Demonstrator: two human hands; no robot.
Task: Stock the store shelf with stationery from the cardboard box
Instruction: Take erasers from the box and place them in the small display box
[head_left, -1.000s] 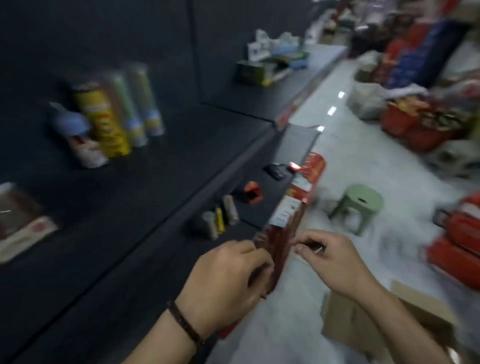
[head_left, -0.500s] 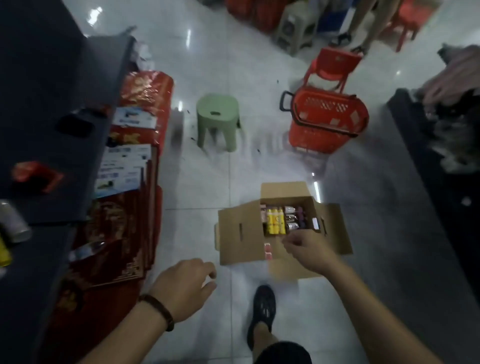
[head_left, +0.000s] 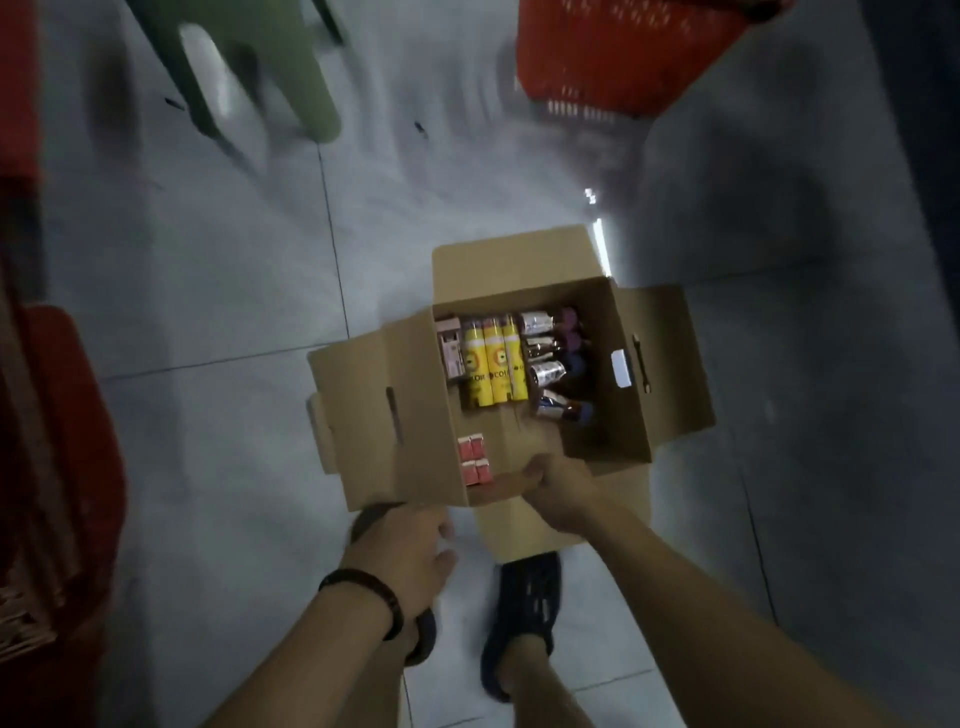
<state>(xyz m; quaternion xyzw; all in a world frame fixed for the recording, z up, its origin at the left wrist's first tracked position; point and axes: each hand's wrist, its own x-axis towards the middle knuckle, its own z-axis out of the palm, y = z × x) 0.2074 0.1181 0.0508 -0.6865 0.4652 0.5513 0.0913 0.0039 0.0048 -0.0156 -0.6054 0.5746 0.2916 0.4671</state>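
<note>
Glossy pale grey floor tiles (head_left: 208, 291) with thin dark grout lines spread underfoot, and the open cardboard box (head_left: 415, 395) sits on them right in front of the person, its plain brown flaps folded outward on all four sides. The right hand (head_left: 563, 493) is at the box's 6 o'clock rim, its knuckles bent over the near edge. The fingertips are hidden inside, so I cannot tell whether they grip anything. The left hand (head_left: 402, 551) hangs just below the box's 7 o'clock corner, close to the left flap, with loosely curled fingers that hold nothing. A dark beaded bracelet (head_left: 366, 590) circles its wrist. Inside the box, three smooth yellow cylinders (head_left: 491, 364) lie side by side in the middle. At their 3 o'clock lies a stack of shiny silver tubes with purple caps (head_left: 548, 371), and at their 9 o'clock stands a slim pinkish carton (head_left: 451, 348). Four small red packs (head_left: 474, 460) sit in a square block against the left wall, near the right hand's thumb. A dark mesh shoe (head_left: 524, 618) rests on the tile at 6 o'clock from the box. Farther off, a matte green plastic stool (head_left: 270, 67) is blurred at 11 o'clock, and a red perforated plastic basket (head_left: 623, 52) stands at 1 o'clock. Red packaged goods (head_left: 67, 467), too smeared to read, line the floor at 9 o'clock.
</note>
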